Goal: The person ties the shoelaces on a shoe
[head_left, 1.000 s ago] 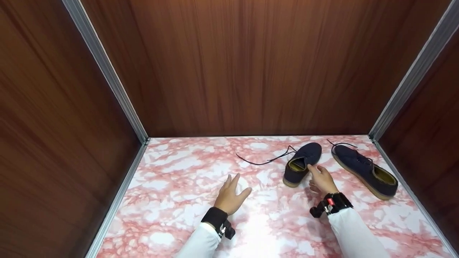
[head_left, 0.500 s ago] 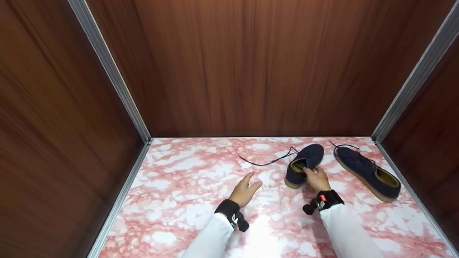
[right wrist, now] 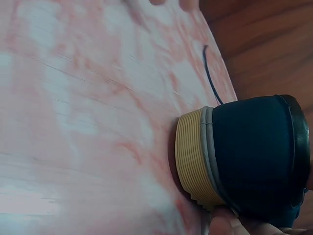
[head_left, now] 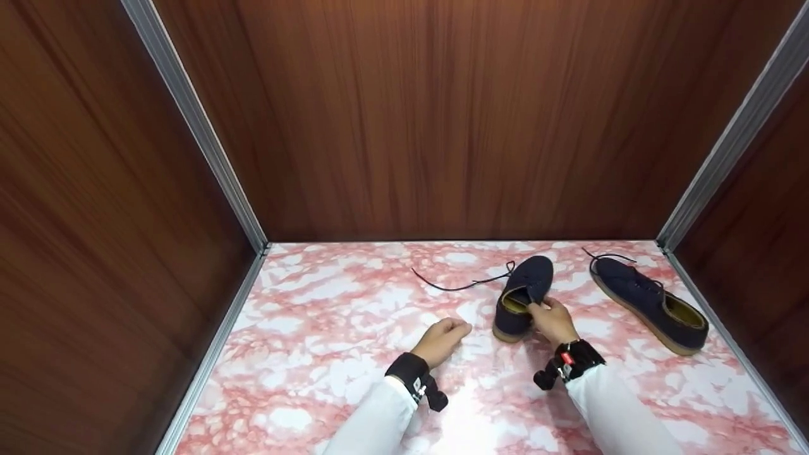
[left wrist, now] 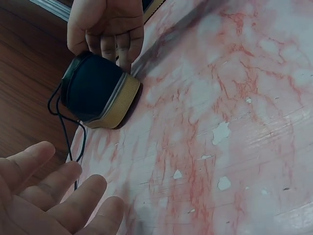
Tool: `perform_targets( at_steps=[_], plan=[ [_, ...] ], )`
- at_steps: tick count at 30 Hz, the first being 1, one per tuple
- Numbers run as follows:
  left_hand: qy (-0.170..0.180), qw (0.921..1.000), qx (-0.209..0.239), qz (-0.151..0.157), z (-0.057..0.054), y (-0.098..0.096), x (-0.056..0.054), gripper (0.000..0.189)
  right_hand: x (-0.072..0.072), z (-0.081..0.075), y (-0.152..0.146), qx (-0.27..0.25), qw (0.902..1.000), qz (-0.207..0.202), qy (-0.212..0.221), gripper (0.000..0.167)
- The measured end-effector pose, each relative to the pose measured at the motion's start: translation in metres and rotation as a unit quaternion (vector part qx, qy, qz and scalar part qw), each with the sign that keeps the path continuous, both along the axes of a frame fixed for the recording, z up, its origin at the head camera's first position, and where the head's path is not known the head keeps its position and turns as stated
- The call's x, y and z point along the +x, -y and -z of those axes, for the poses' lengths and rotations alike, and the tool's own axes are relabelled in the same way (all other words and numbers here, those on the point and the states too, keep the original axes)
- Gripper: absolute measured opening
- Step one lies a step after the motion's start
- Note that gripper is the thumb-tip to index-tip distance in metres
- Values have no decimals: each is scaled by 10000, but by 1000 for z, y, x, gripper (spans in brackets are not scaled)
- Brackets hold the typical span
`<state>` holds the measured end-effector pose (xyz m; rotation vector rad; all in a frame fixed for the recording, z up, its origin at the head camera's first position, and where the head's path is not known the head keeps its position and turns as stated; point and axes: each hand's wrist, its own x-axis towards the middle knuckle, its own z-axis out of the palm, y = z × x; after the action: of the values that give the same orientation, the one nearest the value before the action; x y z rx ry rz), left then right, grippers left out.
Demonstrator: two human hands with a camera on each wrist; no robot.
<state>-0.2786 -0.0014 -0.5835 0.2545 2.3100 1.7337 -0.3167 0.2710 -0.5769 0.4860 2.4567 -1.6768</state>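
My right hand [head_left: 553, 321] grips the right side of a navy lace-up shoe [head_left: 518, 313] at its opening. The shoe's toe points towards the back wall. Its tan ribbed sole [right wrist: 193, 152] and heel show close up in the right wrist view, with right-hand fingertips [right wrist: 225, 223] at the lower edge. From the shoe's left side a dark lace [head_left: 442, 289] trails over the surface. My left hand [head_left: 439, 341] hovers left of the heel, apart from it. In the left wrist view its loosely bent fingers [left wrist: 78, 200] hold nothing.
A matching navy shoe [head_left: 651, 306] lies to the right, near the right wall, with its own loose lace [head_left: 607, 255] at the toe. Wood-grain panels [head_left: 461, 126] with grey metal corner strips [head_left: 202, 126] enclose the red-and-white marbled surface [head_left: 303, 379].
The right hand has closed on the shoe's edge and drawn the shoe slightly left and nearer. My left hand has moved right, towards the shoe, its fingers now more bent.
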Motion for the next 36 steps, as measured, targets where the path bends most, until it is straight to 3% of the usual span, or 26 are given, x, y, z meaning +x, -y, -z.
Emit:
perform_targets(
  at_steps=[5, 12, 19, 28, 36],
  plan=[
    [-155, 9995, -282, 70, 3, -3, 2, 41, 12, 2, 17, -487, 9986, -157, 105, 70],
    [-215, 9984, -517, -85, 9, 1, 4, 57, 27, 4, 40, -543, 9968, -550, -214, 71],
    [266, 9996, -76, -14, 9, 5, 5, 63, 43, 7, 65, -453, 9940, -915, -400, 70],
    [372, 9990, -152, 186, 10, 27, 12, 61, 58, 11, 86, -280, 9915, -1186, -451, 64],
    [98, 9971, -692, 317, 9, 49, 24, 63, 70, 16, 101, -581, 9869, -1447, -424, 67]
  ],
)
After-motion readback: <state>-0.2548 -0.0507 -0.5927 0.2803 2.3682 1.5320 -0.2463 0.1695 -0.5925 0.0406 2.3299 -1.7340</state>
